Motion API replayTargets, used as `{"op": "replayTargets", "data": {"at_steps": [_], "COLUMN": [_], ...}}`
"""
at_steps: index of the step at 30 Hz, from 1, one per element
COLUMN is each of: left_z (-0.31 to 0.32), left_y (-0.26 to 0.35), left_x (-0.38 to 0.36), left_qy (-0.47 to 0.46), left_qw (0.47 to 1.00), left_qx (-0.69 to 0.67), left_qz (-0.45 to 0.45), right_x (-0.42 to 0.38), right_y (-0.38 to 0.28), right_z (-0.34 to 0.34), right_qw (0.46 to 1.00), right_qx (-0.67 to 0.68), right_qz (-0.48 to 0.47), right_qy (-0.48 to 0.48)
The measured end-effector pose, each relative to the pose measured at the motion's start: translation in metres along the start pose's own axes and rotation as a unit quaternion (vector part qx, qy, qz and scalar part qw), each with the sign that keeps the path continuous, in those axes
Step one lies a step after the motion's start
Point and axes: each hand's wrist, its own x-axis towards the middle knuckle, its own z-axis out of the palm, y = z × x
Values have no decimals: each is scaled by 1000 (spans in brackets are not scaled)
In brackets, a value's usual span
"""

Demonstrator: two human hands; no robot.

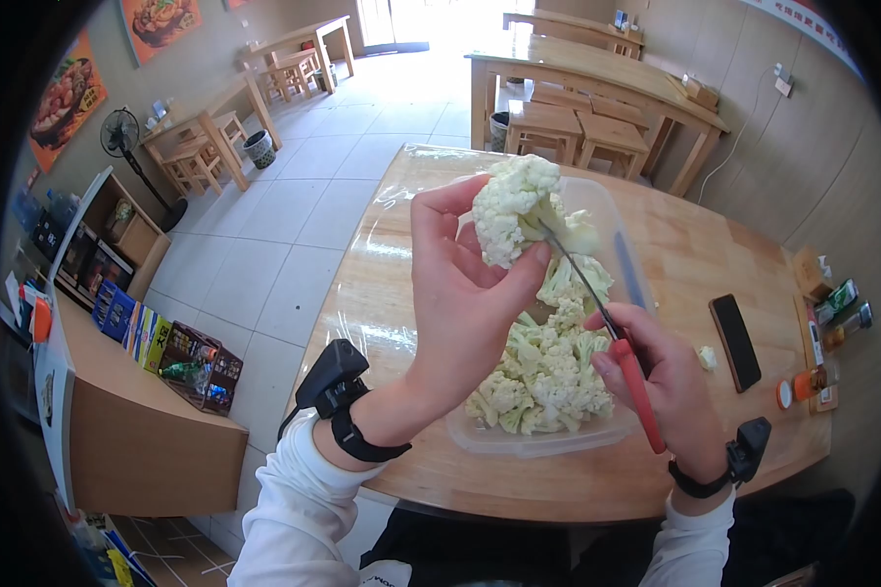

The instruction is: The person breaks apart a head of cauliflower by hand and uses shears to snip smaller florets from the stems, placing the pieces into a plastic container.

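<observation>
**Cauliflower head held over the tub, blade at its stem**

Nearest the camera, the right hand (pixel 661 377) is clenched around the red handle of a knife (pixel 607 328), whose thin dark blade runs up and away to the base of a cauliflower head (pixel 511 205). The left hand (pixel 460 284) grasps that head from the side and beneath, lifting it above the table with the thumb lying just beside the blade tip. Both wrists carry black strapped devices.

Below the hands sits a clear plastic container (pixel 612 230) on the wooden table (pixel 695 254), with a heap of cut florets (pixel 548 372) filling its near end. A single stray floret piece (pixel 707 357) lies on the table to the right of the tub, near a dark phone (pixel 735 340). Further right, small bottles (pixel 837 313) stand at the table edge.

Beyond, more wooden tables and stools (pixel 568 122) line the tiled room, and a standing fan (pixel 122 132) is at the left wall.

The main risk, as I judge it, is the blade: it points towards the left thumb, so a sudden give in the stem could drive it into the fingers. Cut pieces could also drop outside the tub, as one appears to have done.
</observation>
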Motion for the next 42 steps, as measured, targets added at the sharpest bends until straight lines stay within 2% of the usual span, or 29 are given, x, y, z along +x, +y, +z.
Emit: {"op": "replayTargets", "data": {"at_steps": [4, 8, 10, 11, 13, 14, 16, 17, 20, 23, 27, 28, 37, 42], "left_z": [-2, -7, -12, -13, -11, -10, -7, -6, -5, -7, -10, -10, -12, -15], "left_y": [-2, -4, -3, 0, 10, 11, 11, 11, 13, 14, 10, 9, 7, 7], "left_x": [1, 5, 10, 12, 15, 15, 12, 10, 9, 12, 12, 12, 12, 14], "left_qy": [-10, -17, 15, 16, -42, -44, -104, -106, -113, -112, -125, -134, -195, -210], "left_qw": [1000, 999, 1000, 1000, 993, 992, 985, 985, 980, 976, 988, 989, 977, 976], "left_qx": [17, 30, 23, 20, -85, -90, -97, -97, -120, -160, -92, -64, 20, 27], "left_qz": [-12, -21, -15, -13, -70, -71, -99, -99, -111, -94, -15, 18, 83, 49], "right_x": [0, -2, -3, -5, -11, -12, -12, -11, -10, -8, -7, -6, -8, -9], "right_y": [-2, 0, 1, -2, -12, -14, -19, -17, -12, -8, -4, -3, -10, -11], "right_z": [0, -9, -23, -30, -41, -40, -33, -29, -23, -23, -20, -19, -21, -24], "right_qw": [998, 998, 986, 985, 994, 994, 991, 991, 993, 987, 975, 975, 990, 991], "right_qx": [-52, -66, -166, -170, -58, -61, 25, -16, -43, -94, -145, -145, -120, -112], "right_qz": [-28, -7, -8, -9, 65, 66, -8, -46, -68, -94, -144, -143, -61, -63], "right_qy": [24, 14, -7, -8, 62, 66, 128, 123, 85, 87, 87, 87, 51, 33]}}
